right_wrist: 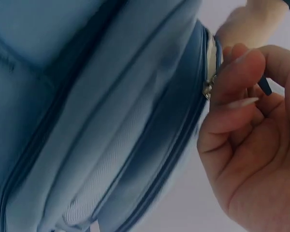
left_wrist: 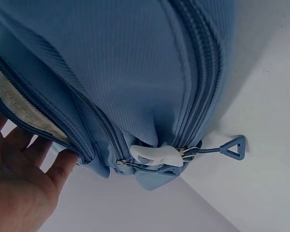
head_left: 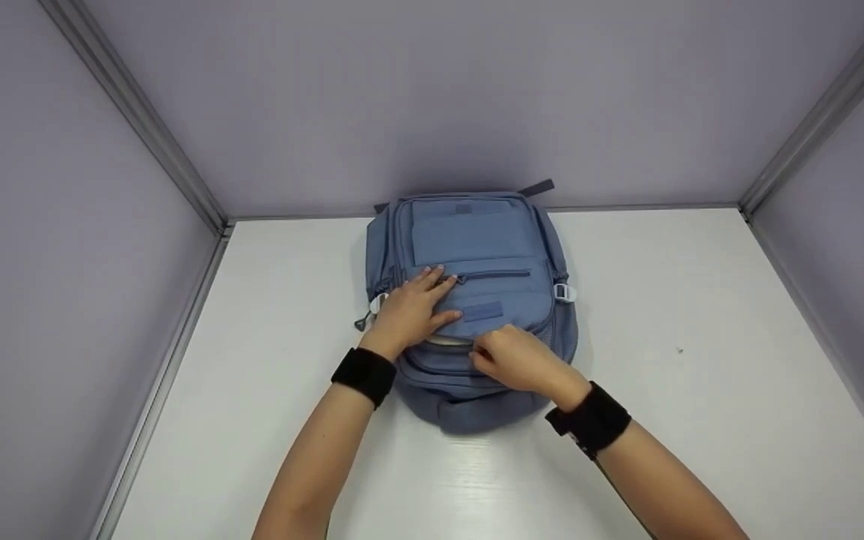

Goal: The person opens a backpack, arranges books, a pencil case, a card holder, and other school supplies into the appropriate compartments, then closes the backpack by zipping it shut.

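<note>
A blue backpack (head_left: 477, 240) lies on its back on a white table, its front pocket partly unzipped so that pale lining (left_wrist: 26, 104) shows. My left hand (head_left: 411, 309) rests on the left of the front panel with its fingers spread, just above the gap. At the pocket's edge my right hand (head_left: 518, 358) has its fingers curled, pinching the zipper pull (right_wrist: 265, 86). The metal zipper slider (right_wrist: 209, 89) sits right beside those fingertips, and most of the pull is hidden in the hand. Teeth part on one side of the slider.
White buckles (head_left: 565, 292) sit on both sides of the bag. Another zipper pull with a triangular end (left_wrist: 233, 148) hangs at its left side. A horizontal zipper (head_left: 496, 274) crosses the front panel. Grey panels (head_left: 462, 97) wall the table (head_left: 672, 435) at the back and sides.
</note>
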Available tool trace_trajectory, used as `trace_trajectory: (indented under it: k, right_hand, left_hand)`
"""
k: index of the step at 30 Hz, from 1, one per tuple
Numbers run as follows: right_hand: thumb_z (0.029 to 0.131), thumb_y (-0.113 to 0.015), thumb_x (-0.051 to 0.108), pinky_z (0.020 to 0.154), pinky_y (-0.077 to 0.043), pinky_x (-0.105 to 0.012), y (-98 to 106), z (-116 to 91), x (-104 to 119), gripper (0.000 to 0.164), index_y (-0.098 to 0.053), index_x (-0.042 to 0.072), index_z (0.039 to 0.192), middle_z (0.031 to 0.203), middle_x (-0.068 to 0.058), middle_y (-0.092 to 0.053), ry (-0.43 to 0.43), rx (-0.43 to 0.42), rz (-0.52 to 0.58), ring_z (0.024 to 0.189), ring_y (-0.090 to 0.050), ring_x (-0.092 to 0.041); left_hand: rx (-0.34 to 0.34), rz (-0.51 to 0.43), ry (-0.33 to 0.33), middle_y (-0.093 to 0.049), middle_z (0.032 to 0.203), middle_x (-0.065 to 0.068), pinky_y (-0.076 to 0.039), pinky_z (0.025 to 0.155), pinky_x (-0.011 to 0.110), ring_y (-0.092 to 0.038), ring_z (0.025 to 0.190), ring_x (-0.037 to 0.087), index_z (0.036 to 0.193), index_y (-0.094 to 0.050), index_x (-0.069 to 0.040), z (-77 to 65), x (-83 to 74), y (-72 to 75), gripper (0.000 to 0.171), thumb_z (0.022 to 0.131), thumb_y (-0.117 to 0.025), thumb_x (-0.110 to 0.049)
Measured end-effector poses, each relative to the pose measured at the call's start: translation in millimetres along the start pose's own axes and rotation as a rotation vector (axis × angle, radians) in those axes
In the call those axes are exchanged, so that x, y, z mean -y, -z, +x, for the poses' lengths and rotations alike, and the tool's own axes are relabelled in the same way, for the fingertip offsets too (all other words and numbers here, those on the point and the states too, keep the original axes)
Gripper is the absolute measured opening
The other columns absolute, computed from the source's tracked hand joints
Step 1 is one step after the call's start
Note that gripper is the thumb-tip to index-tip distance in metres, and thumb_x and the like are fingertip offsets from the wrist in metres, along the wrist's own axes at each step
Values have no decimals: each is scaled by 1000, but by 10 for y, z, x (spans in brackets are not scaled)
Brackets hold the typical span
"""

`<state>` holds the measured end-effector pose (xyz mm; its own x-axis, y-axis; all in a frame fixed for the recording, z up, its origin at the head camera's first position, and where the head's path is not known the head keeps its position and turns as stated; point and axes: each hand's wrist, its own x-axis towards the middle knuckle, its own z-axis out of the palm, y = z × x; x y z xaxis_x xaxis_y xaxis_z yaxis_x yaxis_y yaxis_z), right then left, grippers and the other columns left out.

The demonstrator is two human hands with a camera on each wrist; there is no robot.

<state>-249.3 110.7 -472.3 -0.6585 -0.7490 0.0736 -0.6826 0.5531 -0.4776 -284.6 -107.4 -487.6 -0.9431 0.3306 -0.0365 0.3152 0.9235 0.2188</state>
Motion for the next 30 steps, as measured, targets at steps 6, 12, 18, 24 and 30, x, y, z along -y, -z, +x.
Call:
trace_trajectory:
  k: [6,12,18,24,30]
  right_hand:
    - [97,-57,11,56,-47,-30,-123,78,87,18,-65,10,81,68,5,-57,53,-18,-3,59,-54,-9]
    - [95,-59,12,62,-50,-30,-106,83,67,14,-70,9,88,76,3,-64,31,-22,51,65,-58,-9]
    - [92,-62,12,58,-48,-28,-17,46,-3,12,-73,9,87,72,6,-62,-14,-63,103,59,-55,-6]
    - [92,-61,10,50,-38,-24,55,32,-66,16,-68,12,78,61,9,-51,-44,-77,190,50,-43,-3]
    - [94,-64,13,52,-41,-24,69,27,-69,13,-69,12,82,65,9,-55,-22,-49,251,53,-47,-4]
  left_hand:
    - [3,11,-1,-25,160,3,-33,106,57,-22,146,25,154,-33,-24,-14,6,-13,69,96,-46,-60]
    - [-60,42,-12,-33,156,7,-34,106,55,-29,143,27,151,-41,-21,-49,-46,-8,66,96,-50,-56]
    - [-345,98,-156,-58,124,10,-43,95,47,-53,116,28,123,-63,-11,-139,-181,-36,36,96,-64,-35]
    - [-456,-3,-445,-50,75,-1,-38,69,37,-50,70,18,79,-53,-14,-310,-272,-96,14,77,-66,-19]
    - [-360,71,-491,-53,67,-3,-40,68,36,-51,61,15,74,-53,-15,-361,-350,-179,30,81,-73,-35]
